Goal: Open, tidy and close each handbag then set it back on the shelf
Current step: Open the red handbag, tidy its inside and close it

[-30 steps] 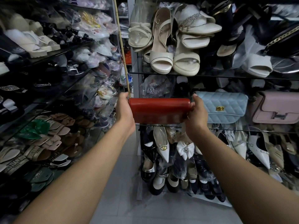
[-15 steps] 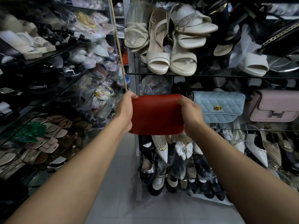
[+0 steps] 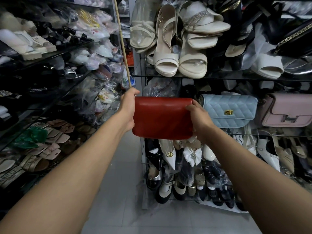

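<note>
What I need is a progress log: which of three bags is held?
The red bag, between left hand and right hand; blue bag and pink bag sit shelved.

A shoe shop: glass shelves [image 3: 219,78] crammed with shoes [image 3: 166,65] and handbags [image 3: 228,110].

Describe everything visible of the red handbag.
The red handbag is a plain rectangle with rounded corners, smooth and glossy like leather. This side shows no clasp or strap; it looks closed. It is held upright and level before the shoe shelves, left of the light blue quilted handbag. The left hand grips its left end, the right hand its right end.
</note>
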